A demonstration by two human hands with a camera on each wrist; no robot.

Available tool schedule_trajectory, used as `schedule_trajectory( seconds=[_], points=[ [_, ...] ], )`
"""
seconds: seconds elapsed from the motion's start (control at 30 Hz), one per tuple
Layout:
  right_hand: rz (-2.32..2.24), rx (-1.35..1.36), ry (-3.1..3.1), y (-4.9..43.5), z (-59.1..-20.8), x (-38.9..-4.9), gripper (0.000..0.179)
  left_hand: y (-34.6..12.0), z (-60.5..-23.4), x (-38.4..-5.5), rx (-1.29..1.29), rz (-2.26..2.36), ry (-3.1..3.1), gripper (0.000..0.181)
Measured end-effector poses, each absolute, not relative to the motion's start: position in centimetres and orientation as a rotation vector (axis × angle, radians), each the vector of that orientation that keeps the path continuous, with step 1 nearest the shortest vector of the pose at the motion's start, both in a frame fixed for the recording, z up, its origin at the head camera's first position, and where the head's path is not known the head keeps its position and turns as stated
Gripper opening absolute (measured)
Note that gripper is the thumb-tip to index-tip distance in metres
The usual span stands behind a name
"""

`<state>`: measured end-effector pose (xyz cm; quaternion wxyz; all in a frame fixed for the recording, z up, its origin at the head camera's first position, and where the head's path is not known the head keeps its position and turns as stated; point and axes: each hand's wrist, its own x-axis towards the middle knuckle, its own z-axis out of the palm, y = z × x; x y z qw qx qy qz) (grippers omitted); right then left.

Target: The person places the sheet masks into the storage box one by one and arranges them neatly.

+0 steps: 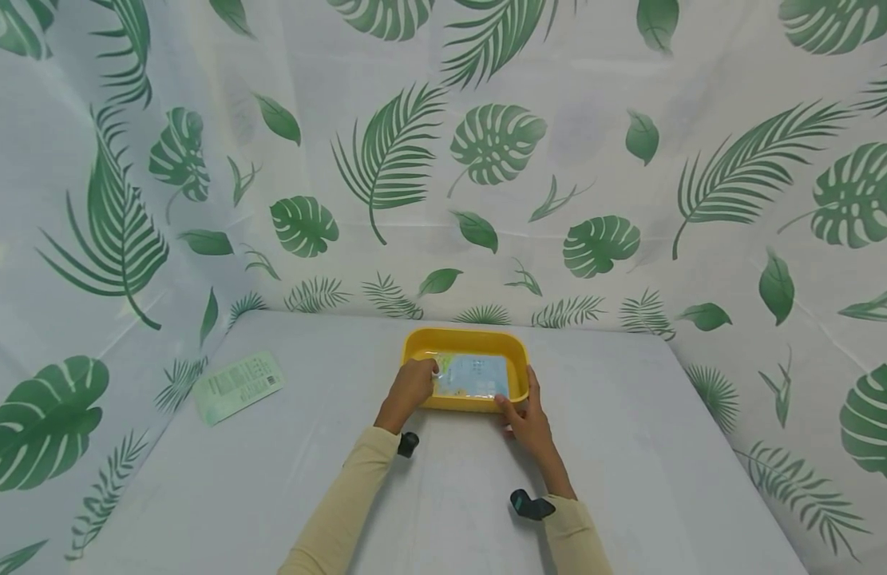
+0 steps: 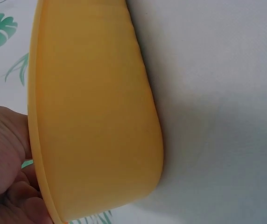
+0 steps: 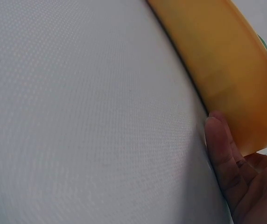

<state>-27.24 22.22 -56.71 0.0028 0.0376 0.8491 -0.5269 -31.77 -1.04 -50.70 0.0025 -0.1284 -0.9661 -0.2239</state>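
Note:
A yellow rectangular bin (image 1: 461, 406) stands on the white table, and a light blue packet (image 1: 479, 371) lies inside it. My left hand (image 1: 412, 383) grips the bin's left front corner, fingers curled over the rim; the left wrist view shows that hand (image 2: 5, 163) at the rim beside the tall yellow wall (image 2: 94, 107). At the right front corner, my right hand (image 1: 531, 423) holds the bin with the thumb at the front rim and a finger along the right side. Fingertips (image 3: 217, 135) reach low on the outer wall in the right wrist view.
A pale green packet (image 1: 238, 386) with printed text lies flat on the left part of the table (image 1: 328, 383). White cloth with green leaf prints (image 1: 414, 263) hangs behind the table and along both sides. Each wrist wears a small black device (image 1: 532, 505).

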Motion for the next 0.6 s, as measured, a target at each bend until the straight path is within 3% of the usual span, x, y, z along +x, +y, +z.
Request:
schedule_trajectory(
  seconds=[0.33,0.6],
  points=[
    [-1.659,0.120,2.655,22.3,-56.8,-27.2,0.089,-0.9,-51.2,-31.7,-0.340,-0.766,-2.999,0.016],
    [-1.653,0.124,2.648,22.2,-56.7,-27.3,0.090,-2.2,-52.4,-31.7,-0.528,-0.954,-2.776,0.015]
  ],
)
